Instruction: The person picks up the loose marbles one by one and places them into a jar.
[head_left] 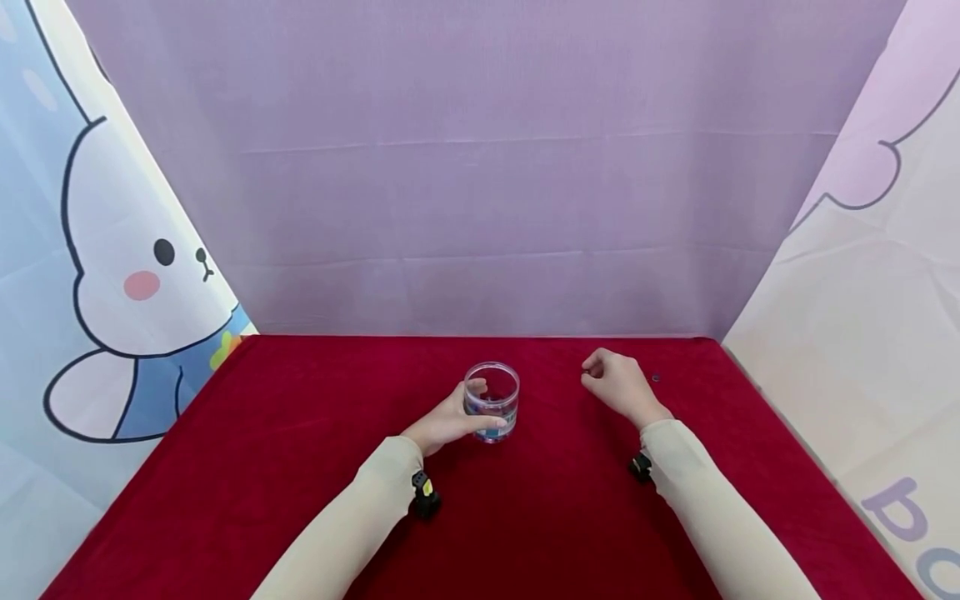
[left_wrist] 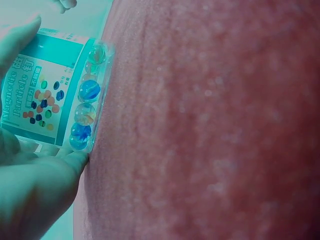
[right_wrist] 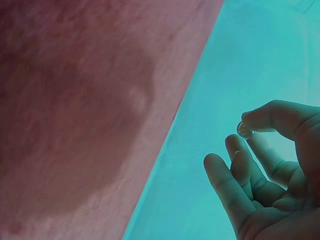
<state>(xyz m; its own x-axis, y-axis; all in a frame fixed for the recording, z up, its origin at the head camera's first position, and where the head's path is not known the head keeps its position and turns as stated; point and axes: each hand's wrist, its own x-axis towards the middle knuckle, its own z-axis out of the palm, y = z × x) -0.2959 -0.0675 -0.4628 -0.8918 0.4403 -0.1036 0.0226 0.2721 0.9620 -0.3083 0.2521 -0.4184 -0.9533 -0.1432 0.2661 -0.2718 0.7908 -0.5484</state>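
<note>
My left hand (head_left: pixel 447 418) grips a clear round jar (head_left: pixel 501 408), its thumb across the front and fingers behind. The jar stands upright on the red cloth, its top uncovered. In the left wrist view a printed label (left_wrist: pixel 37 90) wraps the jar, and several glass marbles (left_wrist: pixel 89 90) lie along its bottom. To the right of the jar, my right hand (head_left: pixel 619 386) is raised above the cloth. Between thumb and index finger it pinches a clear marble (right_wrist: pixel 244 130), best seen in the right wrist view. Just right of this hand lies another small marble (head_left: pixel 656 378).
A red cloth (head_left: pixel 300 417) covers the table. Behind its back edge hangs a plain purple curtain (head_left: pixel 480 183). Printed sheets flank both sides, with a cartoon animal (head_left: pixel 150 283) on the left one. Each wrist wears a small black camera (head_left: pixel 425 496).
</note>
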